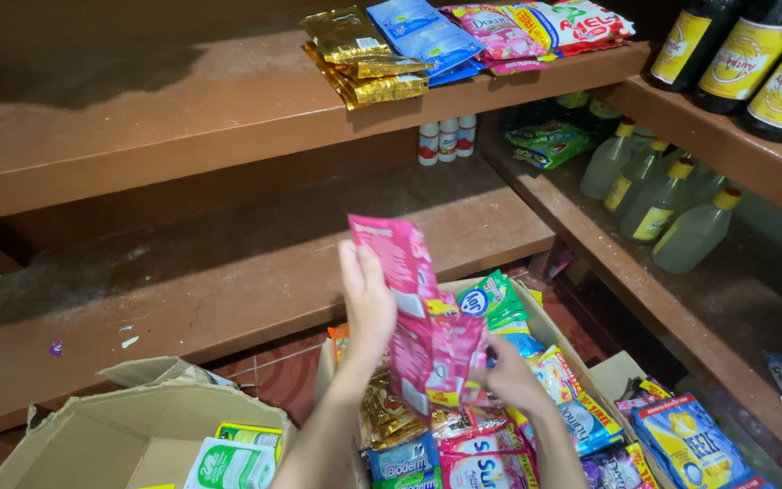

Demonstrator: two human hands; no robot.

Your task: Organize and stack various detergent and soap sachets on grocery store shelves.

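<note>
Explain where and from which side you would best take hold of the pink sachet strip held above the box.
Probably the top of the pink sachet strip, from its left edge: it hangs upright and thin, and the left hand already has a grip there while the right hand steadies the bottom.

Up top, gold sachets [361,56] sit beside blue packets [423,32] on the brown wooden shelf [138,136]. Dark bottles [753,54] line the right; pale yellow-capped bottles [662,204] stand below. An open cardboard box [110,430] sits bottom left.
</note>
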